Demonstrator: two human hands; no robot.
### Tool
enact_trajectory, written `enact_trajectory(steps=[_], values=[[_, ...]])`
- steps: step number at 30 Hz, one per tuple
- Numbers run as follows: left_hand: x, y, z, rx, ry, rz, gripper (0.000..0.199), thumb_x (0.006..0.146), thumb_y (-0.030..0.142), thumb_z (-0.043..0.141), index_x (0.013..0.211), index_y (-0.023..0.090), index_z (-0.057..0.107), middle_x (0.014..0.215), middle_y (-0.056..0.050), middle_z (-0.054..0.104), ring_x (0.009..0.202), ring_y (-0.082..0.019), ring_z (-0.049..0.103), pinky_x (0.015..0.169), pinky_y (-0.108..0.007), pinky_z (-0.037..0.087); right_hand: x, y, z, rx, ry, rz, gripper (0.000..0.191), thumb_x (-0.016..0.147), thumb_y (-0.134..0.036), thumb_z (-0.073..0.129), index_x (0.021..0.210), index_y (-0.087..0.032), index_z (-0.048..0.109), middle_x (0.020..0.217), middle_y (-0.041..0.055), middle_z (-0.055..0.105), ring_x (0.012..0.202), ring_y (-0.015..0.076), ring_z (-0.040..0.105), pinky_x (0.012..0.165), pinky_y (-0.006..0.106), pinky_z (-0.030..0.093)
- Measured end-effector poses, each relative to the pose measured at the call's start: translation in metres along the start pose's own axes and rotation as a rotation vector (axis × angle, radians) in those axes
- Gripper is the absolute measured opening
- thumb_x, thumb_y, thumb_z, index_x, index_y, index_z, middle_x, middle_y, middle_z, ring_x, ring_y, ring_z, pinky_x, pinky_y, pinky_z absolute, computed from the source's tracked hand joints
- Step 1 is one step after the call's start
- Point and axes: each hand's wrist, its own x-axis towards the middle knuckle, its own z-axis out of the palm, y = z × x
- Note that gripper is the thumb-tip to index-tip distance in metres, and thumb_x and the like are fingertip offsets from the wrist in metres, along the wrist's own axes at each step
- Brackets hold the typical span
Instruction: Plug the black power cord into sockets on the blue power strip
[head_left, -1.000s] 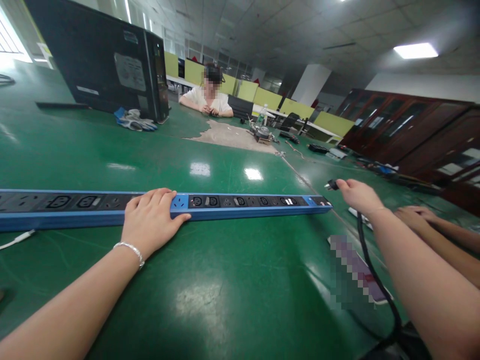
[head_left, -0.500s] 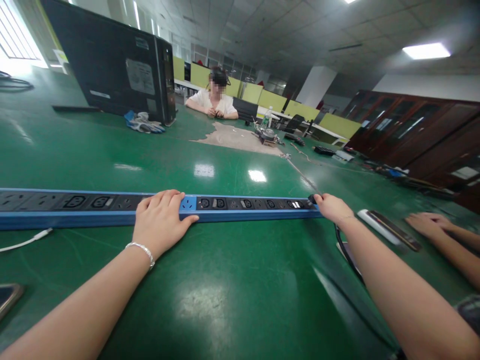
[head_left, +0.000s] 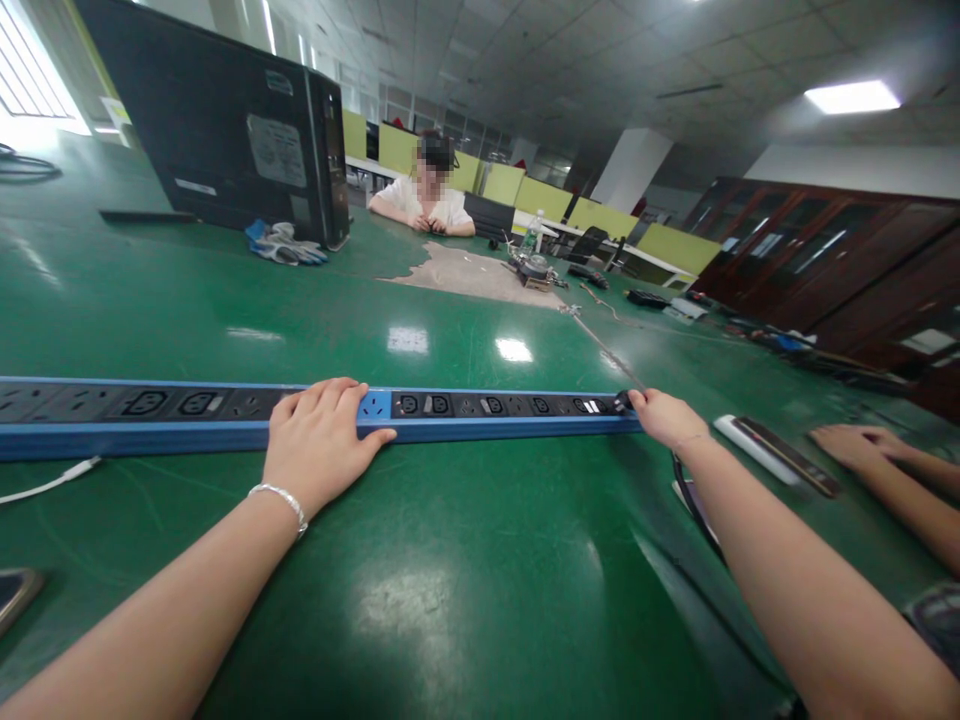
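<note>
A long blue power strip (head_left: 480, 428) with black sockets lies across the green table. My left hand (head_left: 319, 430) rests over it, wrapped around its body just left of the blue socket (head_left: 374, 405), with the thumb along the near side. At the strip's right end, my right hand (head_left: 664, 417) is closed on a black plug (head_left: 622, 402), which touches the sockets there. How deep the plug sits cannot be made out. A black cable (head_left: 697, 510) runs from under my right hand toward the lower right.
A black computer case (head_left: 217, 130) and gloves (head_left: 285, 243) stand back left. A person (head_left: 427, 195) sits across the table. Another person's hands (head_left: 847, 445) rest at right, near a white bar (head_left: 756, 450). A white cable (head_left: 56, 482) and phone (head_left: 16, 596) lie left.
The black plug in my right hand has shifted slightly and shows a little more at the strip's right end. The black cable has moved a bit. My left hand stays in place.
</note>
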Motion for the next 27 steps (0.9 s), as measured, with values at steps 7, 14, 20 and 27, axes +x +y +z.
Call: enact_trajectory(steps=[7, 14, 20, 27], values=[[0.000, -0.001, 0.001, 0.013, 0.000, 0.007, 0.055, 0.080, 0.055, 0.046, 0.120, 0.016, 0.052, 0.127, -0.013, 0.055, 0.119, -0.030, 0.045, 0.097, -0.045, 0.028, -0.002, -0.003, 0.002, -0.027, 0.001, -0.060, 0.050, 0.090, -0.046, 0.023, 0.098, -0.015, 0.061, 0.105, 0.0189, 0.066, 0.097, 0.0289, 0.063, 0.078, 0.037, 0.046], [0.000, -0.002, 0.002, 0.007, 0.000, -0.003, 0.056, 0.080, 0.055, 0.046, 0.120, 0.017, 0.052, 0.126, -0.014, 0.055, 0.118, -0.030, 0.046, 0.098, -0.046, 0.028, -0.008, -0.005, 0.016, -0.005, 0.038, -0.020, 0.053, 0.091, -0.048, 0.021, 0.106, -0.013, 0.057, 0.102, 0.0202, 0.066, 0.095, 0.0299, 0.064, 0.080, 0.041, 0.046], [0.001, -0.003, 0.003, -0.008, 0.000, -0.008, 0.056, 0.079, 0.055, 0.046, 0.121, 0.018, 0.052, 0.127, -0.014, 0.055, 0.119, -0.031, 0.045, 0.098, -0.046, 0.027, -0.005, -0.003, 0.015, 0.018, 0.009, -0.028, 0.051, 0.091, -0.047, 0.021, 0.106, -0.014, 0.056, 0.104, 0.0204, 0.065, 0.096, 0.0302, 0.063, 0.082, 0.041, 0.045], [0.000, -0.002, 0.003, 0.012, 0.013, 0.000, 0.054, 0.080, 0.055, 0.046, 0.119, 0.017, 0.052, 0.126, -0.014, 0.056, 0.119, -0.030, 0.046, 0.098, -0.046, 0.028, 0.006, -0.005, 0.010, -0.015, -0.075, -0.058, 0.052, 0.091, -0.045, 0.022, 0.111, -0.012, 0.056, 0.113, 0.0215, 0.062, 0.105, 0.0298, 0.060, 0.088, 0.043, 0.044]])
